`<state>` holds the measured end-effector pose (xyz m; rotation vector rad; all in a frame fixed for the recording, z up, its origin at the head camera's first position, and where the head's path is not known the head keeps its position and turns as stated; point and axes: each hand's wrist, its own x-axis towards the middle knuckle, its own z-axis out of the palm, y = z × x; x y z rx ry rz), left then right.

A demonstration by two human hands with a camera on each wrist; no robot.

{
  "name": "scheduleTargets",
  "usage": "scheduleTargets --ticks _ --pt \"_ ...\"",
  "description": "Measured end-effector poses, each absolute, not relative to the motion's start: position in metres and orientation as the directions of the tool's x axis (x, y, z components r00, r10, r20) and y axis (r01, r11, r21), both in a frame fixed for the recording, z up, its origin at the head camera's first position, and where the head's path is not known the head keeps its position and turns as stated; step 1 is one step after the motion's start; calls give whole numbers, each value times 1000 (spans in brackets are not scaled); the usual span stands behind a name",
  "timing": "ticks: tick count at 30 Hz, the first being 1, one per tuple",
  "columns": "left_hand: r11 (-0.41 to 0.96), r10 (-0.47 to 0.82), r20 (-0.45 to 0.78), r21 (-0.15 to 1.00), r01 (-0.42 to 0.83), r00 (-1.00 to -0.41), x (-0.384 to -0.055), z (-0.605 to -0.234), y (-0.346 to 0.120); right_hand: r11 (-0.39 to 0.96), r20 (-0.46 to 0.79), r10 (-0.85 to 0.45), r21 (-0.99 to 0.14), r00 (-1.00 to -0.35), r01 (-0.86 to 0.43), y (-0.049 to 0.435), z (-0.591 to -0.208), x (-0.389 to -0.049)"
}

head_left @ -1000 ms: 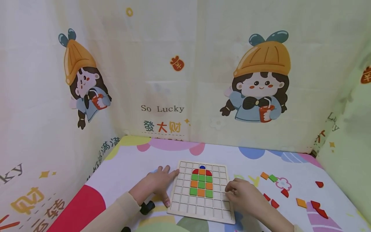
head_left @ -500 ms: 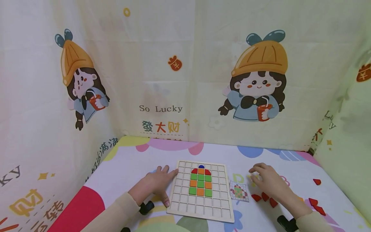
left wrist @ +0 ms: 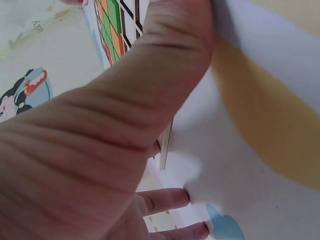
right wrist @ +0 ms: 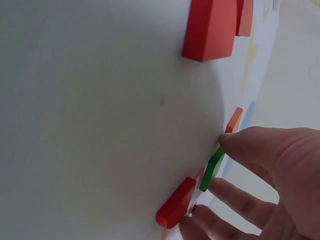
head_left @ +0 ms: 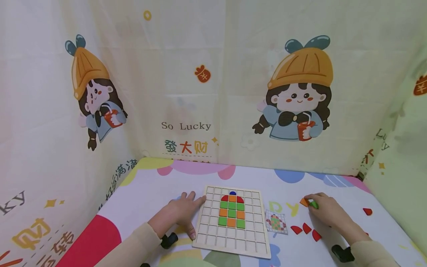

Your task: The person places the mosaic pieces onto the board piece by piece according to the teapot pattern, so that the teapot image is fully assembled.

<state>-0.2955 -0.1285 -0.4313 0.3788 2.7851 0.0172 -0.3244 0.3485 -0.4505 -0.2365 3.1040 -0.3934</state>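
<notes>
A square wooden grid board [head_left: 254, 237] lies on the table, bearing green, orange, red and blue tiles set in a figure. My left hand [head_left: 182, 211] rests at its left edge, fingers spread, thumb by the lower left side. Over to the right, my right hand [head_left: 328, 210] pinches a green square tile [right wrist: 213, 169] between thumb and finger. An orange square tile [head_left: 304, 202] lies against it, under the fingertips in the head view. Close below these fingers in the right wrist view is a red tile [right wrist: 176, 203].
Right of the board lies a small picture card [head_left: 276, 222] with a tile pattern. Several red curved tiles [head_left: 296, 230] are spread near the right forearm, and another red tile [head_left: 367, 211] sits farther right. A printed cloth wall [head_left: 233, 111] stands behind the table.
My right hand has moved from the board's right edge, uncovering the card there, across to the right onto the green and orange tiles. My left hand stays in place.
</notes>
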Motion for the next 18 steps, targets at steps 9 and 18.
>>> scheduleTargets --ticks 9,18 --pt "964 264 -311 67 256 -913 -295 -432 -129 938 -16 -127 -326 -992 -115 343 -447 -327" --pt "965 262 -317 65 255 -911 -295 -431 -128 938 -8 -120 -329 -993 -110 334 -448 -322"
